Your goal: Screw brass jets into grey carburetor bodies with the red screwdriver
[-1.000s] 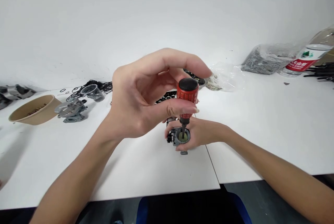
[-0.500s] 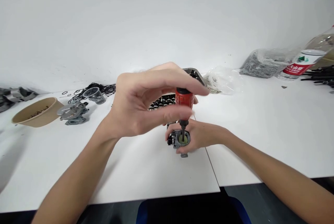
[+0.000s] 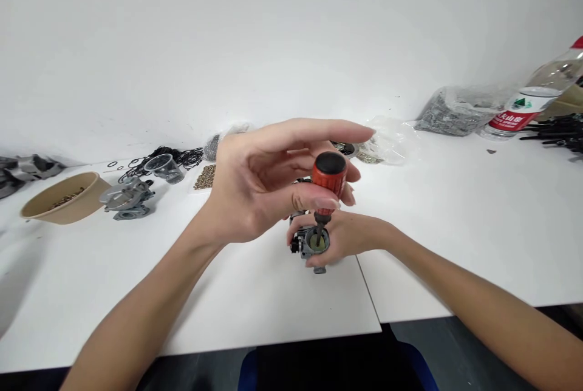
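Note:
A red screwdriver with a black cap [image 3: 328,180] stands nearly upright, its tip inside the round bore of a small grey metal carburetor [image 3: 317,244]. My left hand [image 3: 259,181] has its thumb and other fingers around the screwdriver handle, with the index finger stretched out above it. My right hand [image 3: 348,236] grips the carburetor from the right, its fingers behind and in front of the body. Part of another metal piece shows behind the carburetor, mostly hidden by my hands.
On the left are a paper bowl [image 3: 98,187] of small brass parts, another carburetor [image 3: 130,197], a plastic cup [image 3: 166,167] and black rings [image 3: 189,156]. Brass pieces [image 3: 204,177] lie behind my left hand. Plastic bags [image 3: 449,112] and a bottle [image 3: 514,116] stand back right.
My left index finger has lifted off the screwdriver's cap, and the handle now leans slightly right. The left hand has shifted a little right, uncovering the brass pieces.

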The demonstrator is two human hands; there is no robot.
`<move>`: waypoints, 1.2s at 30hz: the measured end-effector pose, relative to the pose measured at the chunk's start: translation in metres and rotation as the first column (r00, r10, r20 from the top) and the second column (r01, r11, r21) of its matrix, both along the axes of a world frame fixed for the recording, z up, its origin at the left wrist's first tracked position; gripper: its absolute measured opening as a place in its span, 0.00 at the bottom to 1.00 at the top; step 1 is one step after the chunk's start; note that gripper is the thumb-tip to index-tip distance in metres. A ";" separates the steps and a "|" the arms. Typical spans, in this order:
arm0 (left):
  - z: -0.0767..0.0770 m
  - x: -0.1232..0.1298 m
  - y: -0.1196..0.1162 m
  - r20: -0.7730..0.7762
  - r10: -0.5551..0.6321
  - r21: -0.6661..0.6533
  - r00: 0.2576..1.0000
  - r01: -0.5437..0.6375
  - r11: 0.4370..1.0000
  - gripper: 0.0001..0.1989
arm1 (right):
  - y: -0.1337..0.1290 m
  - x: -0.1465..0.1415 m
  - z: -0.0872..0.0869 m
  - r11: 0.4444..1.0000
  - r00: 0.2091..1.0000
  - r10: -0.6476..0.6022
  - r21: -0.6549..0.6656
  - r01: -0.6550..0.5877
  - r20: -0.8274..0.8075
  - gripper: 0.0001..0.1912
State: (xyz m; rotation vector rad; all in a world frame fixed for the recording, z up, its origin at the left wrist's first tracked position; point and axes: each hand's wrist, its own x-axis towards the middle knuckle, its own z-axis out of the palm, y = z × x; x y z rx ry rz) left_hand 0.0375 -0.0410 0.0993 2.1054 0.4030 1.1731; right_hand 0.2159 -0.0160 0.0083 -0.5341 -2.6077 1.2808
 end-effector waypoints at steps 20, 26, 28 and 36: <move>0.002 0.004 0.000 0.087 0.045 0.186 0.995 -0.061 0.981 0.21 | -0.001 0.001 0.000 0.994 1.000 -0.014 -0.109 0.015 0.008 0.19; -0.003 0.008 0.000 0.091 -0.059 0.048 0.994 0.055 0.997 0.18 | 0.001 0.001 -0.002 0.999 1.000 -0.006 -0.045 0.005 -0.027 0.21; -0.003 0.010 -0.003 0.081 -0.083 0.044 0.993 0.080 0.996 0.17 | 0.001 0.000 -0.001 1.000 0.999 -0.017 -0.023 0.015 -0.049 0.27; 0.000 0.007 -0.005 0.105 -0.088 -0.042 0.991 0.093 0.995 0.13 | 0.001 0.001 0.000 0.998 1.000 -0.012 -0.055 0.013 0.025 0.20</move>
